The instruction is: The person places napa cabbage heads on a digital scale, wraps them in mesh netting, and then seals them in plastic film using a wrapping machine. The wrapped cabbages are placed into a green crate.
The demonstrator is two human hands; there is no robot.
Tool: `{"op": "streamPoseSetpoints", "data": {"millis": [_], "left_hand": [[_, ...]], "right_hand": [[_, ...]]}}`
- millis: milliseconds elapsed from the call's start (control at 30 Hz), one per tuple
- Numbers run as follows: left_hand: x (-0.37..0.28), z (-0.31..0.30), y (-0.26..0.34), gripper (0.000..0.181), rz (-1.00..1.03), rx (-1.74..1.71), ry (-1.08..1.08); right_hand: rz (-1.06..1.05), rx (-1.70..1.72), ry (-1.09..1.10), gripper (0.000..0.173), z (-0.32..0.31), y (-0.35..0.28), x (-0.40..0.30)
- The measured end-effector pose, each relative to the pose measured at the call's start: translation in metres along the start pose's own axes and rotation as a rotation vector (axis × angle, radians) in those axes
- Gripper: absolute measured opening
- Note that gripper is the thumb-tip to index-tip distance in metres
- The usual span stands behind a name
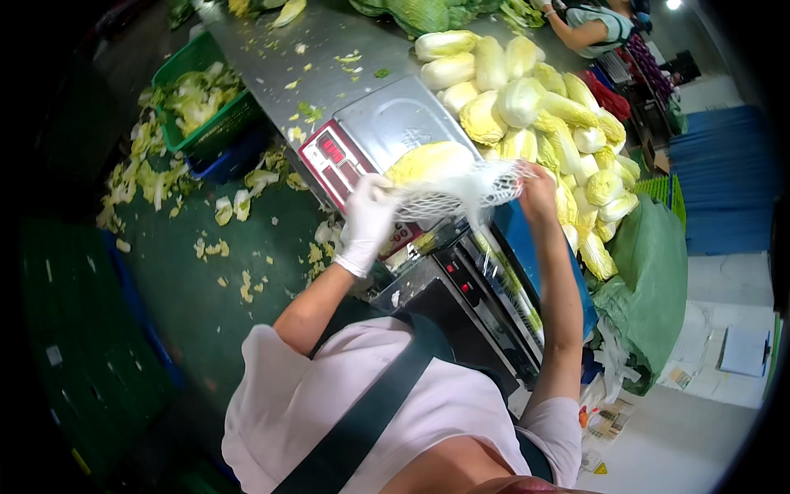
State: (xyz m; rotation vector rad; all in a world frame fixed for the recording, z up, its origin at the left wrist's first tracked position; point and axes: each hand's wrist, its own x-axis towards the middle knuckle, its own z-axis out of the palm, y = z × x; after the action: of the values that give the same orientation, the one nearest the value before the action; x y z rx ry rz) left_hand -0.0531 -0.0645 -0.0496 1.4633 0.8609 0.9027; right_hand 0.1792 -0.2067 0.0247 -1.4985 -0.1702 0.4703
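Observation:
My left hand (369, 213), in a white glove, grips one end of a white foam net sleeve (438, 200). The sleeve's other end is in my bare right hand (538, 192), and the net is stretched between the two. Just behind the net is a pale yellow napa cabbage (429, 162), over the pan of a digital scale (395, 114). The left fingers are close to the cabbage's end; blur hides whether they touch it. The scale's red front panel (336, 157) has a lit display.
Napa cabbages (524, 102) are heaped right of the scale. A film wrapping machine (472, 278) stands close before my body. Leaf scraps fill a green crate (203, 117) at left and litter the floor (203, 296). Green bagging (648, 290) hangs at right; another person (589, 31) works beyond.

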Motion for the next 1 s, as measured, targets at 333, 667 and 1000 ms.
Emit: {"op": "streamPoseSetpoints", "data": {"millis": [333, 667, 1000], "left_hand": [[0.041, 0.024, -0.038, 0.023, 0.239, 0.525, -0.007], [0.021, 0.026, 0.013, 0.035, -0.136, -0.833, -0.216], [-0.024, 0.007, 0.05, 0.036, -0.415, -1.103, -0.738]], "right_hand": [[0.226, -0.707, -0.126, 0.049, 0.033, 0.078, 0.081], [-0.24, -0.176, -0.197, 0.026, 0.032, -0.013, -0.033], [-0.972, -0.462, -0.334, 0.02, 0.026, -0.101, -0.158]]}}
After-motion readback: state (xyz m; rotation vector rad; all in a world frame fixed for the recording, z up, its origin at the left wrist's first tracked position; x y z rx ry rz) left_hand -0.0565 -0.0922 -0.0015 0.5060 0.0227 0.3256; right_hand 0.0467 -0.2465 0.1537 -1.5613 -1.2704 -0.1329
